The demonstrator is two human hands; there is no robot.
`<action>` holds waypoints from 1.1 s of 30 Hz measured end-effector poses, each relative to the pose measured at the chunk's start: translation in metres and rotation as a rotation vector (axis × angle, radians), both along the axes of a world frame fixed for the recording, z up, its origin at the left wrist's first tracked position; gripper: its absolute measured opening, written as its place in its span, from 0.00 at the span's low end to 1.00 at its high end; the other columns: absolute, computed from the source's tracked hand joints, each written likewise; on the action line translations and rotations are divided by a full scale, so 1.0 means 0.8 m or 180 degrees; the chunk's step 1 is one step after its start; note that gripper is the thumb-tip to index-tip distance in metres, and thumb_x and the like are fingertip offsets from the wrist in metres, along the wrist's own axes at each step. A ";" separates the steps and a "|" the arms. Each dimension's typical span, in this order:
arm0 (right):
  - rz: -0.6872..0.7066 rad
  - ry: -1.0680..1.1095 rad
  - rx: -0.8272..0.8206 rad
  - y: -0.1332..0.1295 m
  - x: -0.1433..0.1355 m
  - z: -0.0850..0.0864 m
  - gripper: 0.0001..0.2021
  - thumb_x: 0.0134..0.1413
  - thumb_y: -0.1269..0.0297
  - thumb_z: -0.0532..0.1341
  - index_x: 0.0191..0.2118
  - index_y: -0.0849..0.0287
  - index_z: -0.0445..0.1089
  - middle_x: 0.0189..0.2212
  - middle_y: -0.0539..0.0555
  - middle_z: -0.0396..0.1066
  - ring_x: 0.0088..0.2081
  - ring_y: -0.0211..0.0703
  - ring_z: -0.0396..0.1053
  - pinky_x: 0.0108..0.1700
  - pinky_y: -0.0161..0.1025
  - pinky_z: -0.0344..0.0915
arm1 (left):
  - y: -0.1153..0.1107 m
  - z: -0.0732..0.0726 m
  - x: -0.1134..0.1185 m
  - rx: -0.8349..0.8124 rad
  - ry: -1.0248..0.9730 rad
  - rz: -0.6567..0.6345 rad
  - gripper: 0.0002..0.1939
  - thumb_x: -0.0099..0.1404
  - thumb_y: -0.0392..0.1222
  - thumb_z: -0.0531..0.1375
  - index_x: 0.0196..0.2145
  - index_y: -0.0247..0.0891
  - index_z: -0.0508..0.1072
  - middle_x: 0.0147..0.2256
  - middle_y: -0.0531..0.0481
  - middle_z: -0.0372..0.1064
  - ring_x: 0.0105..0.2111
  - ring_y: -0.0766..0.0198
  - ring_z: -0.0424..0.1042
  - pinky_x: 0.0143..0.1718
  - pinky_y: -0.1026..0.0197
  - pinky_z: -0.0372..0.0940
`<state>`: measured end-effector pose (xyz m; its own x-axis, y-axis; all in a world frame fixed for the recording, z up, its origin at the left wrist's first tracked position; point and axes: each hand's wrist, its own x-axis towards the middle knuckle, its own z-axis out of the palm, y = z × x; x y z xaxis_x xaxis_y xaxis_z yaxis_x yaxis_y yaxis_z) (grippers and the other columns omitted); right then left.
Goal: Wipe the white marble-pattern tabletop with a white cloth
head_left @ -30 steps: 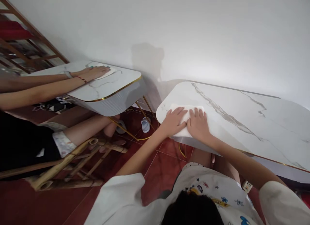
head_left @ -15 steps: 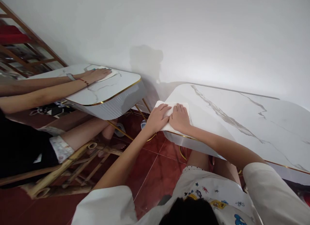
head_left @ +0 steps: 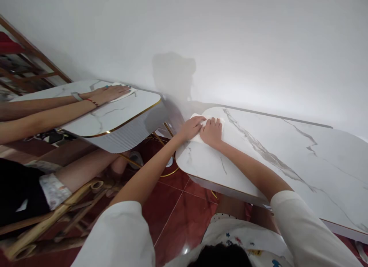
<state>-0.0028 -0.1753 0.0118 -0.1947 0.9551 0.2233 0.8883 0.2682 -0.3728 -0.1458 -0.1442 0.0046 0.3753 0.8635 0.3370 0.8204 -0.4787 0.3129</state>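
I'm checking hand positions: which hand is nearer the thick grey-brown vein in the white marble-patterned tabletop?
Right. The right hand rests on the white cloth, left of the vein and its far end; the left hand lies farther left.

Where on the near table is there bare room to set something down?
The near table is bare right of the right forearm, between wall and front edge. A smaller patch lies left of that forearm, before the cloth. Crowded: the far-left corner, under left hand and right hand.
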 end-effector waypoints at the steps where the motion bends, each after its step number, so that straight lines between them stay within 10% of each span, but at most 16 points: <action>1: -0.0045 -0.0001 0.0006 0.013 0.004 0.000 0.28 0.65 0.63 0.46 0.65 0.76 0.57 0.68 0.67 0.53 0.69 0.65 0.45 0.68 0.54 0.42 | 0.013 0.000 0.006 0.0035 0.0022 -0.0005 0.25 0.66 0.43 0.45 0.56 0.36 0.68 0.58 0.43 0.67 0.59 0.56 0.64 0.62 0.52 0.58; 16: -0.0267 -0.0125 -0.0081 0.141 0.043 0.001 0.28 0.65 0.64 0.45 0.65 0.75 0.55 0.69 0.67 0.51 0.69 0.62 0.45 0.67 0.56 0.44 | 0.143 0.002 0.054 0.0022 -0.0083 0.0216 0.26 0.62 0.42 0.50 0.57 0.34 0.67 0.58 0.42 0.67 0.58 0.55 0.66 0.62 0.53 0.59; 33: -0.0218 -0.0079 0.0034 0.162 0.077 -0.004 0.26 0.65 0.64 0.45 0.63 0.73 0.59 0.67 0.65 0.56 0.68 0.61 0.48 0.66 0.52 0.46 | 0.173 -0.006 0.087 -0.0001 0.0246 0.0337 0.26 0.66 0.41 0.47 0.59 0.32 0.67 0.59 0.40 0.66 0.59 0.52 0.65 0.61 0.51 0.59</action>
<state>0.0585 -0.0456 0.0088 -0.1345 0.9640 0.2295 0.9137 0.2103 -0.3478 -0.0762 -0.0058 -0.0004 0.3067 0.8998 0.3102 0.8880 -0.3879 0.2470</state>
